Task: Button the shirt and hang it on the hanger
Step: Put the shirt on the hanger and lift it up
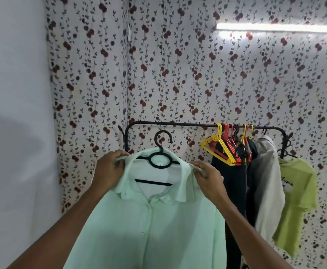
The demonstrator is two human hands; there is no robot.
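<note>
Both forearms reach up, left hand (108, 171) and right hand (209, 178) each pinching a shoulder of the mint shirt (149, 226), which drapes on the black hanger (159, 162) below the rail (178, 124). Light, limp cloth probably slides easily, so the hanger's neck seems the surer hold.

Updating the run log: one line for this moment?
shirt: buttoned, on hanger | left hand, right hand: gripping shoulders | rail: hook not on

Black rail (178, 124) — coloured hangers (223, 146), clothes (263, 171) hanging.

Walls: floral wallpaper (178, 74); plain white panel (13, 94) at left.
Light: lit tube (279, 28) mounted upper right.
Furniture: black clothes rail (178, 124).
</note>
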